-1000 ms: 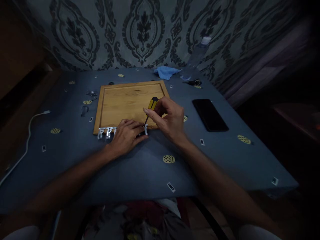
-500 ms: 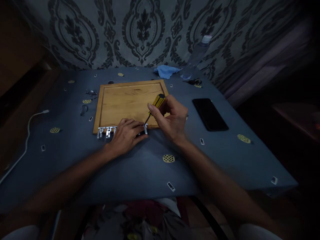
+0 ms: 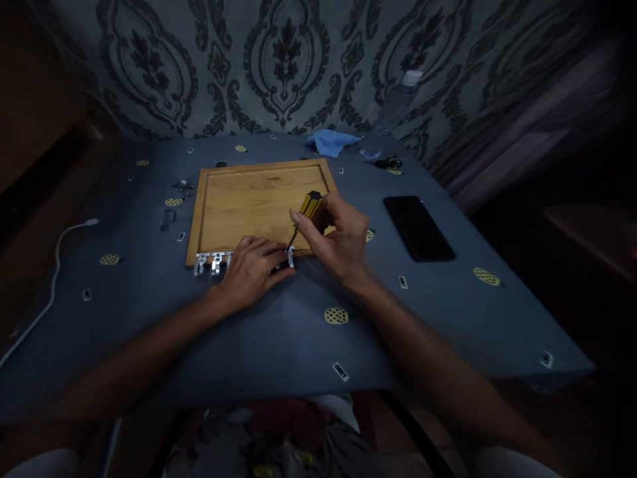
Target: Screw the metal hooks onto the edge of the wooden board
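A framed wooden board (image 3: 239, 199) lies on the table, with a strip of silvery metal hooks (image 3: 215, 263) along its near edge. Over the right part of that strip is my left hand (image 3: 255, 267), closed, fingers on top and thumb below, pressing it against the board. My right hand (image 3: 343, 236) grips a screwdriver (image 3: 311, 204) by its yellow and black handle. The screwdriver leans, its shaft running down to the strip near the left fingertips. Whatever its tip touches is too small to make out. My left hand covers the middle of the strip.
On the blue patterned table cover (image 3: 279, 345), a black phone (image 3: 419, 228) lies right of the board. Behind are a blue cloth (image 3: 332, 141), a clear bottle (image 3: 391, 116) and a small dark object (image 3: 388, 162). Small metal pieces (image 3: 182, 184) and a white cable (image 3: 57, 255) lie left.
The screwdriver handle has tipped slightly left and down, more upright now, and my right hand moved with it. My left hand and the board stay put.
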A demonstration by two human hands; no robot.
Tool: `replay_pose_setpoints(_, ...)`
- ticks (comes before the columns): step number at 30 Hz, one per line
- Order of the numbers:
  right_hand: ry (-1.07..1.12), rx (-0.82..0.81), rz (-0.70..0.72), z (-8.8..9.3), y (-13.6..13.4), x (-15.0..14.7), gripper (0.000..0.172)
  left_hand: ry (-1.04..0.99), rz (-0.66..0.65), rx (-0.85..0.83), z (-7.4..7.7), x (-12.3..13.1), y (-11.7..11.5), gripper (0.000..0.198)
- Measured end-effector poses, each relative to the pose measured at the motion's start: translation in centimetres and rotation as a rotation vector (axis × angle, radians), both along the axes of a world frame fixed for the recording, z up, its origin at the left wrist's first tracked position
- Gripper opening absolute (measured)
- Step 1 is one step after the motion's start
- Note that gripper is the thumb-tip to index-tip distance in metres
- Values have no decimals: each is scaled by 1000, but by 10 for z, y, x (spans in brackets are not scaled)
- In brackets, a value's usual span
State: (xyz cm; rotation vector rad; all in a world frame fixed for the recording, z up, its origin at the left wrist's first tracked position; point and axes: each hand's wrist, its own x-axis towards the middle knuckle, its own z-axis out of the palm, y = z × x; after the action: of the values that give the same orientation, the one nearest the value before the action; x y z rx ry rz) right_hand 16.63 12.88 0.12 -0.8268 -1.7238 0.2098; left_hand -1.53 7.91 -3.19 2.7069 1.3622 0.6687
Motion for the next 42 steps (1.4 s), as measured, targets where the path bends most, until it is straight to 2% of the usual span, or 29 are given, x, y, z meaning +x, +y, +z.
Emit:
replay_pose_setpoints(12,-79,87,6,-3,5,3,34,0,-2,-1,0,0,0,33)
replay_pose_setpoints(18,-61,-66,106,2,7,7,35,-12,-1,6,0,0,-1,31)
replay_pose_setpoints(23,45,-270,214,5,6,7,32,-4,3,-17,1,0,-1,31)
replay_pose_setpoints(26,115,-395,325,8,6,7,40,2,7,-20,1,1,-1,30)
replay_pose_setpoints(31,108,-443,411,14,6,11,45,10,2,-19,2,1,-1,30)
replay_pose_setpoints(35,100,-420,394,13,7,10,44,-1,-3,5,0,0,-1,31)
replay_pose_setpoints(42,59,-247,167,9,1,4,43,-5,14,1,-1,2,-1,29)
